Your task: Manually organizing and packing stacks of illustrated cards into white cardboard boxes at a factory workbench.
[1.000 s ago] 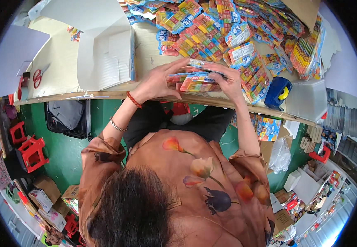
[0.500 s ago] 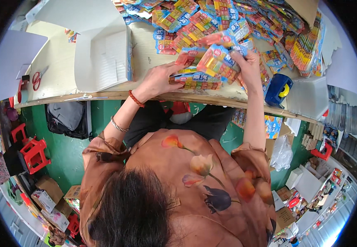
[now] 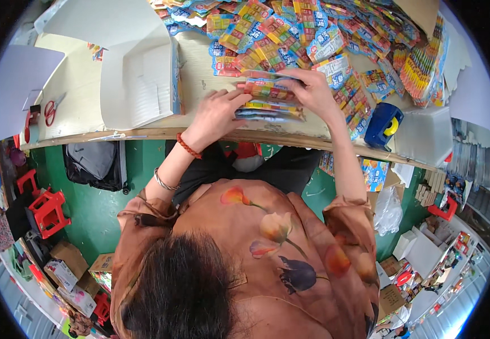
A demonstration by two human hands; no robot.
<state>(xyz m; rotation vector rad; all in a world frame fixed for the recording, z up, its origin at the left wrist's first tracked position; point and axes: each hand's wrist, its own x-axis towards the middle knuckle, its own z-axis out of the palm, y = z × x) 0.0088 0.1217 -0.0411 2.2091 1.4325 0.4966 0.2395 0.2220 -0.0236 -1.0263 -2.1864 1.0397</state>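
Observation:
Near the front edge of the table, a small stack of colourful flat packets (image 3: pixel 271 93) stands between my two hands. My left hand (image 3: pixel 220 114) is closed on the left ends of the packets, thumb below and fingers over them. On the right, my right hand (image 3: pixel 314 93) grips the top of the stack, its fingers bent over the upper edge. Motion blurs the lower packets. Just beyond my hands lies a big loose pile of the same kind of packets (image 3: pixel 281 37), yellow, red and blue.
An open white carton (image 3: pixel 137 85) stands left of my hands. Red-handled scissors (image 3: pixel 51 112) lie farther left. To the right are a blue tape dispenser (image 3: pixel 381 125) with yellow tape, a translucent plastic bin (image 3: pixel 425 131) and a neat row of packets (image 3: pixel 423 68).
My right hand has come left and down, bringing its fanned packets onto those at my left hand. The packets now stand together in one stack.

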